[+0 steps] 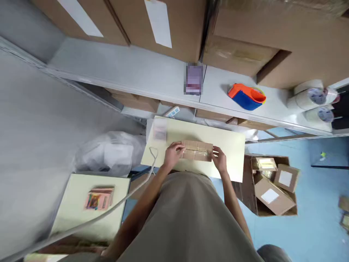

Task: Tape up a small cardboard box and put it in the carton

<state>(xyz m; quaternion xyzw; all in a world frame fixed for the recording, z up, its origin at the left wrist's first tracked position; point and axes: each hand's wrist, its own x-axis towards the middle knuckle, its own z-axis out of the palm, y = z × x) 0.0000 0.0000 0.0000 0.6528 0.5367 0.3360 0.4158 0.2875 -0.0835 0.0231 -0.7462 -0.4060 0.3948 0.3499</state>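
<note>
A small, flat cardboard box [197, 150] lies on the cream tabletop [229, 145] in front of my body, with shiny clear tape along its middle. My left hand [173, 154] grips its left end, thumb and fingers closed at the edge. At the opposite end, my right hand [219, 158] pinches the right edge between thumb and fingers. The undersides of the box and some fingertips are hidden.
Right of the table, a large open carton [292, 160] holds several smaller boxes. Tape rolls [313, 98] and an orange-and-blue tape dispenser [247, 96] sit on the shelf [122, 67]. A grey cable [109, 211] crosses at left, near a side table [72, 196] bearing pink packets.
</note>
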